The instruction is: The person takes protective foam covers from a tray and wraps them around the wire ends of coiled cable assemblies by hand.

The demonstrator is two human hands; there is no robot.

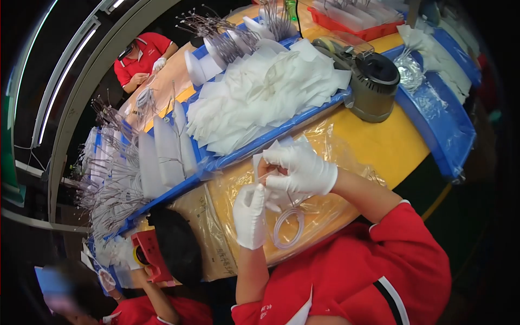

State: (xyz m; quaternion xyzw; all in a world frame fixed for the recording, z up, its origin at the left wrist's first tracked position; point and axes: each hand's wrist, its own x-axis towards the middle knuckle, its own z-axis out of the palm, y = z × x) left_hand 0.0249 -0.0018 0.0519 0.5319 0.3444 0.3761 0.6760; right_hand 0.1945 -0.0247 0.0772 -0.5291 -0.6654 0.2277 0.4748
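Note:
Both my hands wear white gloves and meet over a clear plastic sheet on the table. My right hand is closed, its bare fingertips pinching near a thin white sheet that shows behind the fingers. Close against those fingertips, my left hand is also closed, thumb and forefinger together; what lies between them is too small to make out. Just below the hands rests a coiled white cable, its upper end running up under my right hand.
Beyond my hands, a blue tray holds a heap of thin white sheets. Bundled cables and white foam blocks stand leftward. A dark round machine is at right, near another blue tray. Co-workers sit left, one near a red tape dispenser.

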